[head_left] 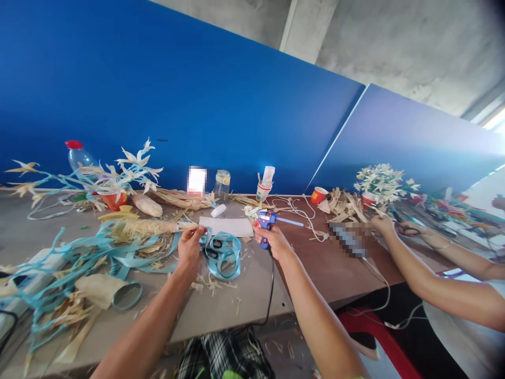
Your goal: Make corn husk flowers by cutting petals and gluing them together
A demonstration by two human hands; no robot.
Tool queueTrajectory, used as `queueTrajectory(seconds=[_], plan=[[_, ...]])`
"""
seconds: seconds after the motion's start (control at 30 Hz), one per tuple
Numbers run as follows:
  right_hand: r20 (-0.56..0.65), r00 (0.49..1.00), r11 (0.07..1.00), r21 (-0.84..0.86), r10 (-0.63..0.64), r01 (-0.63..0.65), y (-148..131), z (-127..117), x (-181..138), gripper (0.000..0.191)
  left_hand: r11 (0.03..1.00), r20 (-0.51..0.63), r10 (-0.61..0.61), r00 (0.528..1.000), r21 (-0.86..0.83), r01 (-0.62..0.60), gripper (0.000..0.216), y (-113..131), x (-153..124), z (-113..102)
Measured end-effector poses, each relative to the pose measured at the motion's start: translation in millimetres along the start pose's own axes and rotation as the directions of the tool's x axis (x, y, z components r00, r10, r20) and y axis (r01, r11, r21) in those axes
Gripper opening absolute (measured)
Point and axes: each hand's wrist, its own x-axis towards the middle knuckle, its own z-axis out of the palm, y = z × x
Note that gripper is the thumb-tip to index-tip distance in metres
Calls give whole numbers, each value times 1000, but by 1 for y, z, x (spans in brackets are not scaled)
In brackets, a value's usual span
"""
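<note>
My left hand [190, 245] is closed in a pinch on the stem end of a straw-coloured dried husk bundle [142, 228] that lies across the table to its left. My right hand [273, 239] grips a blue glue gun [267, 223] by its handle, with the glue stick pointing right and its black cord hanging off the table's front edge. A white sheet of paper [226, 226] lies just behind both hands. Light blue ribbon loops [223, 255] and black scissors sit between my hands.
Blue ribbon and husk scraps [71, 295] cover the left of the table. Husk flowers on blue stems [118, 176], a red-capped bottle [79, 155], a glass jar [222, 183] and paper cups [264, 190] stand at the back. Another person's arms [426, 279] work at right beside a flower bouquet [384, 184].
</note>
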Motion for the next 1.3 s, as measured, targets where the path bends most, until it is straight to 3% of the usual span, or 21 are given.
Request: queueTrajectory(seconds=[0.13,0.3,0.53,0.97,1.3], plan=[[193,981,999,-31,-11,17,-4,13,-14,37,998,1,23,1000,59,-23,25,-2,0,-2],[388,921,967,-220,-37,132,16,29,-21,33,998,0,38,999,50,-38,24,-1,0,-3],[304,951,887,-421,-58,189,46,32,-14,35,992,12,69,998,100,-70,23,0,-1,-3],[334,933,807,-509,-134,298,44,34,-13,28,978,59,111,992,173,-120,18,5,-7,3],[333,933,813,-500,-139,299,48,36,-12,30,977,36,129,991,167,-133,19,7,-8,2]])
